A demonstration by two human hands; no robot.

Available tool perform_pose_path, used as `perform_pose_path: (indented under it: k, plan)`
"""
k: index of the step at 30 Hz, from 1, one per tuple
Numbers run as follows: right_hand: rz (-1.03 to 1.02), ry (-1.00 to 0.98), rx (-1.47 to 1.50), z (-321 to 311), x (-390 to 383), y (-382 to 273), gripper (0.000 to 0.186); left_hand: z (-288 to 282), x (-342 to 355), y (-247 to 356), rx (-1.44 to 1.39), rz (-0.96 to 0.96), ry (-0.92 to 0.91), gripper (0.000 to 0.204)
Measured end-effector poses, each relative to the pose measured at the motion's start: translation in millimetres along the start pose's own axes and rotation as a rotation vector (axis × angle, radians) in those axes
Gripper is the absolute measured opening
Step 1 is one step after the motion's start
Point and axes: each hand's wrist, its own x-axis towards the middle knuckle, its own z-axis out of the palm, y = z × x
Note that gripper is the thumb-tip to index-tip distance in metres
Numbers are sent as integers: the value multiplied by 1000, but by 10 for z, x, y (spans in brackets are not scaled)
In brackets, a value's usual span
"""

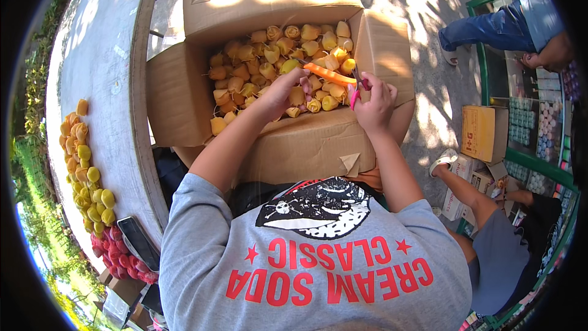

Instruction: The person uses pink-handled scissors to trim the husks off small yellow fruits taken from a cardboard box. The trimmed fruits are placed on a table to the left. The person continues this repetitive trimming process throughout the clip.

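Observation:
In front of me stands an open cardboard box (294, 147) holding many yellow and orange rose-shaped candles (245, 73), some with thin white wicks showing. My right hand (375, 107) is closed on a pair of scissors with pink handles (354, 97), over the box's near right part. My left hand (288, 92) is above the candles with its fingers pinched together; what they hold is hidden. A long, slim orange object (331, 75) spans the space between my hands and touches or overlaps the scissors; I cannot tell its kind.
On the left, a pale table (107, 86) bears orange and yellow rose candles (92, 190), red ones (119, 254) and a phone (138, 242). Two other people are at the right, near green-framed shelves (520, 165) and a small carton (481, 133).

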Motion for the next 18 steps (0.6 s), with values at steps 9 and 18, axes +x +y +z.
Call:
perform_pose_path:
  k: [9, 18]
  plan:
    - [-11, 5, 1, 9, -7, 16, 41, 540, 498, -310, 1813, 120, 152, 25]
    - [6, -30, -12, 8, -21, 13, 41, 714, 592, -383, 1950, -67, 107, 28]
